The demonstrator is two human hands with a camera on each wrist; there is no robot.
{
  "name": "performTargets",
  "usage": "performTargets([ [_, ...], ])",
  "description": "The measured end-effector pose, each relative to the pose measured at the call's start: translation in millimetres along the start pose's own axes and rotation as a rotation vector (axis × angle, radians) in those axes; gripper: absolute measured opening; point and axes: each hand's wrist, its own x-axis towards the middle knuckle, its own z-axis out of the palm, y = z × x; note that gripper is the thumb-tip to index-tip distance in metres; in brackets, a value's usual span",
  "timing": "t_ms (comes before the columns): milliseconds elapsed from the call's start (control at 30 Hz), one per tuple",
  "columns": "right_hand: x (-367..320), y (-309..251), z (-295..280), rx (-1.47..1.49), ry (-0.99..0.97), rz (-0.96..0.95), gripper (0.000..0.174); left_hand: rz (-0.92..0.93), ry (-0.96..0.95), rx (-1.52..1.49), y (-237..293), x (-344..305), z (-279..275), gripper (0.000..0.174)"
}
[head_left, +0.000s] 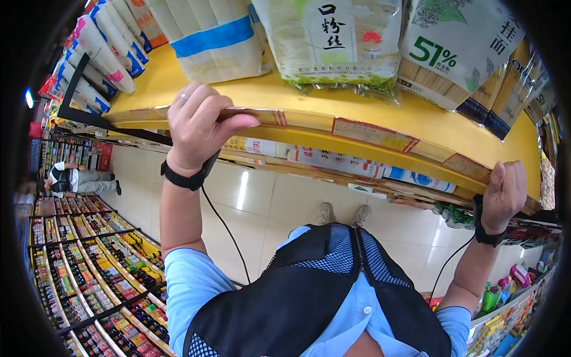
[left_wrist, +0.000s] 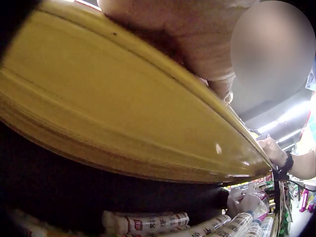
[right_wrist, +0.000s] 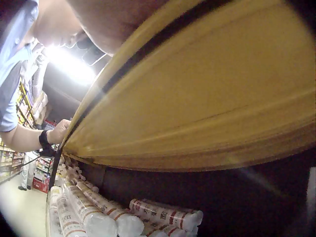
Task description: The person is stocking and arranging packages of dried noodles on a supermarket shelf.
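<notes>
Both hands are at the front edge of a yellow shelf. On the left stretch of that edge, my left hand rests with curled fingers, its thumb lying along the front near a paper label. A ring is on one finger. Farther right, my right hand holds the edge near the shelf's end, fingers curled. In the left wrist view the left palm lies against the rim above the yellow underside. The right wrist view shows the right hand along the rim, its fingertips hidden.
Bags of vermicelli and packs of dried noodles stand on the shelf. Wrapped noodle rolls lie on the level below. Behind at left are racks of jars and another person. Cables hang from both wrists.
</notes>
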Motion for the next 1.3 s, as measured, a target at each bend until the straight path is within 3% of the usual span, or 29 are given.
performTargets([
  [233,5,4,-4,0.035,-0.159,0.065,0.040,-0.036,-0.053,-0.015,1,6,1,0.057],
  [733,3,8,-4,0.148,-0.297,0.253,0.041,-0.097,-0.179,-0.122,6,5,-8,0.066],
  [933,5,3,-4,0.134,-0.283,0.270,0.041,-0.079,-0.187,-0.113,4,5,-5,0.066],
  [1300,-6,-3,2,0.030,-0.122,0.115,0.036,-0.021,-0.155,-0.017,6,-1,-3,0.065],
])
